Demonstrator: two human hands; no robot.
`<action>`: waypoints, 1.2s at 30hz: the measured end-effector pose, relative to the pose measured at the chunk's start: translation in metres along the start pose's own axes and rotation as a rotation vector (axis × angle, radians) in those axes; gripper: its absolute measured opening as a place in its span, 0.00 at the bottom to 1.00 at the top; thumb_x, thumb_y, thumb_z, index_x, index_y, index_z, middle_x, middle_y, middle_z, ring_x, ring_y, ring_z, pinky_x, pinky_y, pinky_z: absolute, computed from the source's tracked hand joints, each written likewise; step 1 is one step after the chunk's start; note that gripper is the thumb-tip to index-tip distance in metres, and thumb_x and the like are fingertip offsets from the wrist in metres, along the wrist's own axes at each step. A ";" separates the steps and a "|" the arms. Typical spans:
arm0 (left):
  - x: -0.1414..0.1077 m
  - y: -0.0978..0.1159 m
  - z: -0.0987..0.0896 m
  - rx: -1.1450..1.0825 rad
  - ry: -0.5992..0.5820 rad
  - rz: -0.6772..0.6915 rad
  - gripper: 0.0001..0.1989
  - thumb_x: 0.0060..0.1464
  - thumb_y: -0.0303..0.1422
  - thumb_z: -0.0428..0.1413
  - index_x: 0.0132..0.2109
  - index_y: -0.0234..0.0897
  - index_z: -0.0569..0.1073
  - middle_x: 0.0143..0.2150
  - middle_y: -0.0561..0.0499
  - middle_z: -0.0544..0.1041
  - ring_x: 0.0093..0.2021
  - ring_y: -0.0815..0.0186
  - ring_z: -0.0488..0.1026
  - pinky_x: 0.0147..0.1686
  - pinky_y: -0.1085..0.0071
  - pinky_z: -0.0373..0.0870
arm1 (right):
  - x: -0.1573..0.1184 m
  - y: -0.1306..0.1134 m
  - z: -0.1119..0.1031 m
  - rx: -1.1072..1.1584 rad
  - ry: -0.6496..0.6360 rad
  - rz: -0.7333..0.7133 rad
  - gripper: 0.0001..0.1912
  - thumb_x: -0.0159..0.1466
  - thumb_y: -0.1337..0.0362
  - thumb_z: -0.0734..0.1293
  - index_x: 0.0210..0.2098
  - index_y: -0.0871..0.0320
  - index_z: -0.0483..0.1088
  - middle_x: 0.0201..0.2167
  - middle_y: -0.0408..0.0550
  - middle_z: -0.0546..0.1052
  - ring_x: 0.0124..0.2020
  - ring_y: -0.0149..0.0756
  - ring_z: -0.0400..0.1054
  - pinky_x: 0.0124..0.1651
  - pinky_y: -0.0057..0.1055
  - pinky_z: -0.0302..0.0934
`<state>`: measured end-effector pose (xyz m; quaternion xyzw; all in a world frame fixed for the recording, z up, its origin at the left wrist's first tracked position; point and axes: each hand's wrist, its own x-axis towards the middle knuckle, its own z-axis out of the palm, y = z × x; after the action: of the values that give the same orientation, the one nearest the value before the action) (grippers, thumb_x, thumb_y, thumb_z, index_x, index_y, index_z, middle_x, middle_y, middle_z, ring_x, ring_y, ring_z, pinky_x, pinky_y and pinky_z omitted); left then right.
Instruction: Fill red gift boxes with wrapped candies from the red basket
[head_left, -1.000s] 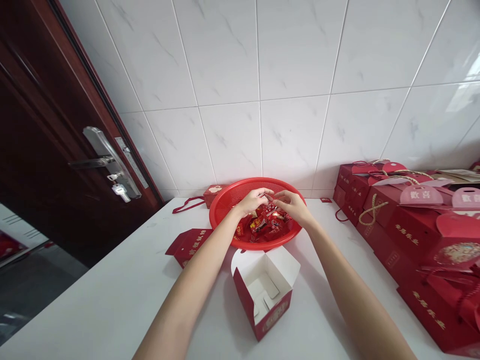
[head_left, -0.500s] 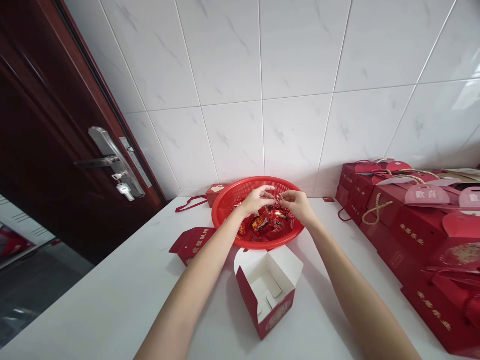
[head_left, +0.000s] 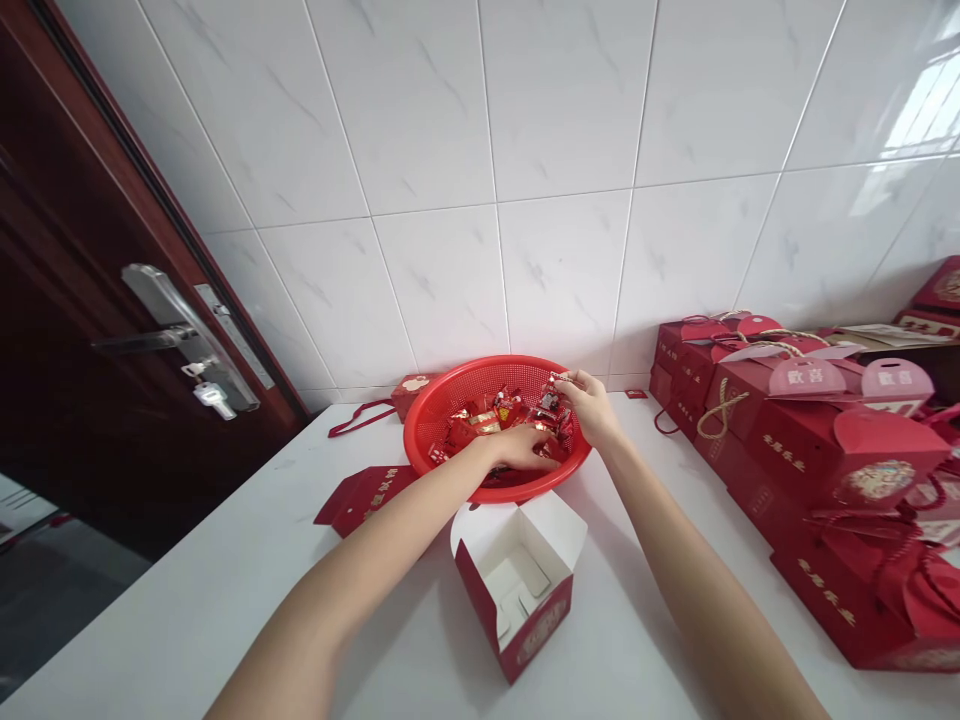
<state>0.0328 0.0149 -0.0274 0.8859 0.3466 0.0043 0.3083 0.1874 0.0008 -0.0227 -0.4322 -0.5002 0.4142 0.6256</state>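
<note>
Near the desk's [head_left: 247, 560] far edge, the right hand [head_left: 590, 407] is pinching a sweet [head_left: 558, 379]; the left hand [head_left: 519, 448], fingers' hold unclear, is resting in the basket [head_left: 427, 412]: gentle picking suits.

Single head-worn view, close in, looks forward and down over white table [head_left: 187, 610] (door [head_left: 67, 270] caught at left) to tiled wall [head_left: 562, 270]; red basket [head_left: 517, 491] sits mid-frame.

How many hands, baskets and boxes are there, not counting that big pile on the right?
Hands: 2 (left hand, right hand)
Baskets: 1 (red basket)
Boxes: 3 (open box, box by the left arm, small box behind the basket)
Total: 6
</note>
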 end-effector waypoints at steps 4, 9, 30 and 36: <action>0.000 0.001 -0.003 -0.018 -0.049 -0.015 0.11 0.47 0.32 0.61 0.40 0.38 0.79 0.38 0.50 0.79 0.37 0.60 0.74 0.36 0.70 0.66 | -0.004 -0.005 0.001 0.060 -0.065 0.030 0.17 0.48 0.52 0.73 0.30 0.56 0.69 0.27 0.45 0.78 0.27 0.34 0.70 0.32 0.31 0.65; -0.007 0.004 -0.008 -0.058 -0.066 -0.052 0.11 0.38 0.26 0.62 0.34 0.39 0.80 0.30 0.54 0.77 0.31 0.63 0.73 0.31 0.72 0.65 | -0.006 -0.008 0.002 0.107 -0.069 0.040 0.16 0.46 0.55 0.74 0.29 0.57 0.71 0.26 0.45 0.77 0.26 0.33 0.69 0.31 0.30 0.64; -0.007 -0.024 -0.029 -0.450 0.782 0.033 0.12 0.41 0.34 0.66 0.34 0.34 0.75 0.30 0.53 0.75 0.32 0.68 0.71 0.35 0.71 0.69 | -0.008 -0.012 0.003 0.240 -0.005 0.077 0.14 0.41 0.58 0.77 0.23 0.57 0.74 0.21 0.42 0.76 0.24 0.33 0.68 0.31 0.32 0.64; -0.005 -0.022 -0.029 -0.534 0.859 0.152 0.23 0.44 0.33 0.67 0.49 0.33 0.76 0.36 0.51 0.76 0.39 0.65 0.73 0.45 0.66 0.71 | -0.007 -0.011 0.006 0.270 -0.013 0.065 0.15 0.38 0.58 0.79 0.22 0.56 0.75 0.24 0.42 0.77 0.27 0.34 0.69 0.35 0.33 0.65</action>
<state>0.0091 0.0397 -0.0148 0.7170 0.3636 0.4789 0.3525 0.1815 -0.0081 -0.0133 -0.3570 -0.4298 0.5007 0.6612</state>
